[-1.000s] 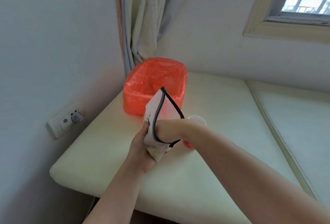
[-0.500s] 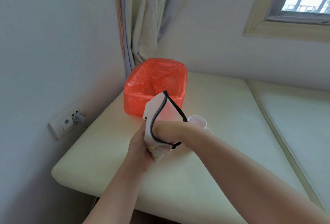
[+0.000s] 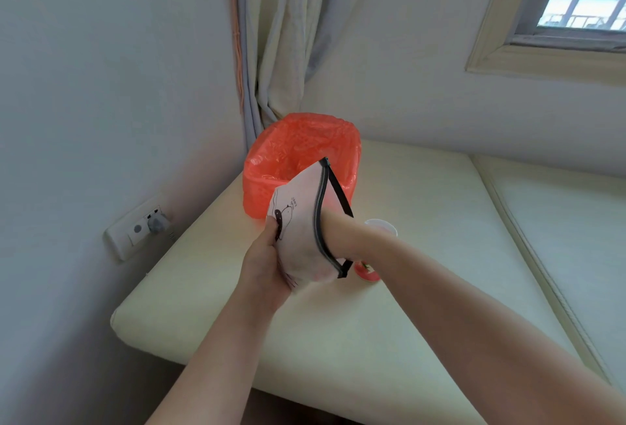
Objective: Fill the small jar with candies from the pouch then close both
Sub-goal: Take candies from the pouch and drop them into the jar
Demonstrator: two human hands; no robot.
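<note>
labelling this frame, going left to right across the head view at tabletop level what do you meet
wall socket → left hand → pouch → small jar → seam between the cushions

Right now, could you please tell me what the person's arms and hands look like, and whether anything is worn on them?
Both forearms are bare to the frame's edge: no sleeves, watch or bracelet. The left hand shows no ring or glove. The right hand is hidden past the wrist inside the white zippered fabric pouch, so its fingers cannot be checked.

I see a matt cloth pouch with a dark zip, a glossy crinkled plastic bin liner, and a smooth padded cushion.
</note>
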